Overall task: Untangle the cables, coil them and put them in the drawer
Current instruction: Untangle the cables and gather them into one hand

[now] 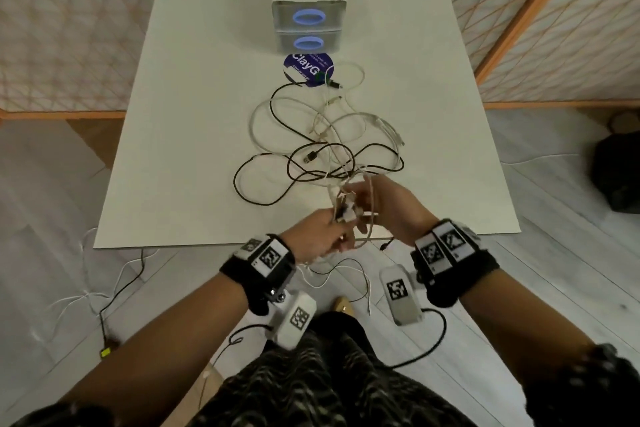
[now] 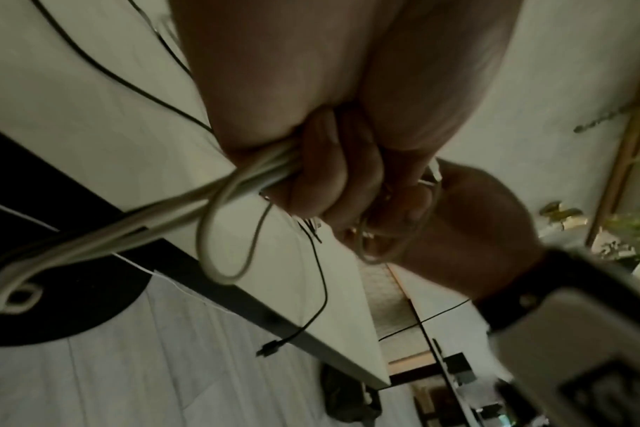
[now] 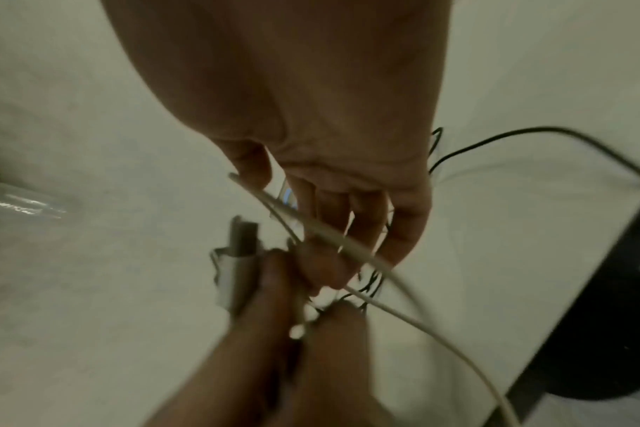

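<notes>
Both hands (image 1: 349,218) grip tangled cables (image 1: 322,146) at the white table's (image 1: 194,114) near edge.

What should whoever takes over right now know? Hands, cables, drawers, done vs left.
Left hand: fist closed round a bundle of white cable strands at the table's near edge.
Right hand: fingers hooked in a loop of white cable beside the left hand; grip blurred.
Tangle: black cable and white ones lie crossed mid-table. One black plug hangs off the near edge.
Drawer unit at the far end, both drawers closed.
Done: one white cable partly gathered.
Left: separate the rest, coil each, open a drawer, stow.
</notes>
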